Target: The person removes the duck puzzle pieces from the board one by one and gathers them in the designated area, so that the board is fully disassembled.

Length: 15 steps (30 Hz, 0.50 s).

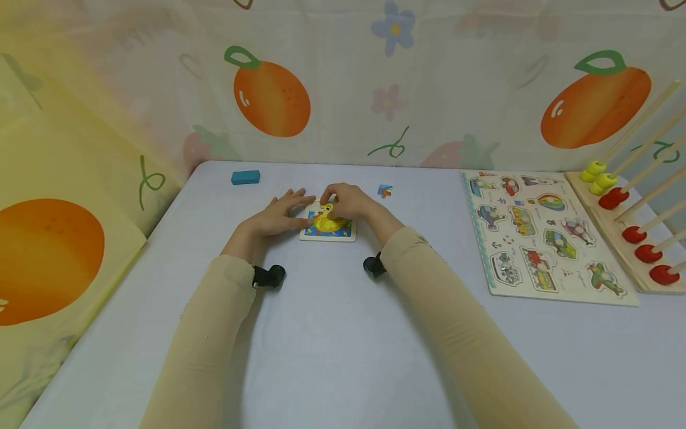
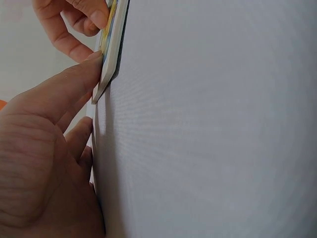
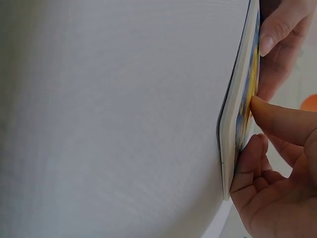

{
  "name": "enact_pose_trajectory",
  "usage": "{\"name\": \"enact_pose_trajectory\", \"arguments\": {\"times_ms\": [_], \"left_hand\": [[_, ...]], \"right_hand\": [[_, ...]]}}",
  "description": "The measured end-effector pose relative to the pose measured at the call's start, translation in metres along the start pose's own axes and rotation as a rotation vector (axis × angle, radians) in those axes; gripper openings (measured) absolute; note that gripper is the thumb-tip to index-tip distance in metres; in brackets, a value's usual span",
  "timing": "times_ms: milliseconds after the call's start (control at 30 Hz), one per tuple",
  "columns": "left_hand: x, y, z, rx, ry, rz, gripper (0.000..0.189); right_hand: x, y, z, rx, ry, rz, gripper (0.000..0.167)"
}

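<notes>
Left hand (image 1: 273,217) lies flat, fingers straight, steadying the duck puzzle (image 1: 329,224) on the bench (image 1: 343,333); right hand (image 1: 348,201) fingers curl, pressing a piece in (loose piece (image 1: 384,190) far right).

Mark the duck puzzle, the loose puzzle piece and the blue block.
duck puzzle (image 1: 328,228): head view, on the yellow duck picture.
loose puzzle piece (image 1: 384,190): head view, middle of the piece, beyond the right hand.
blue block (image 1: 245,177): head view, its top face.

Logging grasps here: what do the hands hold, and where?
Nothing is lifted; left hand steadies the duck puzzle's left edge, right hand presses its top.
</notes>
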<state>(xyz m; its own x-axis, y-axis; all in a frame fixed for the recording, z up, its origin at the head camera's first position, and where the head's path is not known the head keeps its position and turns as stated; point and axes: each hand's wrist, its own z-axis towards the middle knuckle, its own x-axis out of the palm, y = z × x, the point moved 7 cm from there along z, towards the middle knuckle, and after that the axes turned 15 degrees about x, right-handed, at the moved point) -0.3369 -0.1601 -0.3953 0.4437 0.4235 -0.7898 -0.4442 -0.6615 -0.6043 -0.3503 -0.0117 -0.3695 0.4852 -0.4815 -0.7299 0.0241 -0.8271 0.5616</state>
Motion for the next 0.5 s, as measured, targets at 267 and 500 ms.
{"name": "enact_pose_trajectory", "arguments": {"times_ms": [267, 500], "left_hand": [[0.0007, 0.0005, 0.0005, -0.010, 0.005, 0.004, 0.070], [-0.0005, -0.0001, -0.0001, -0.008, 0.001, 0.002, 0.070]], "right_hand": [[-0.0006, -0.0010, 0.0013, -0.004, -0.009, 0.009, 0.034], [-0.0027, -0.0015, 0.0019, -0.023, -0.033, 0.031, 0.033]]}}
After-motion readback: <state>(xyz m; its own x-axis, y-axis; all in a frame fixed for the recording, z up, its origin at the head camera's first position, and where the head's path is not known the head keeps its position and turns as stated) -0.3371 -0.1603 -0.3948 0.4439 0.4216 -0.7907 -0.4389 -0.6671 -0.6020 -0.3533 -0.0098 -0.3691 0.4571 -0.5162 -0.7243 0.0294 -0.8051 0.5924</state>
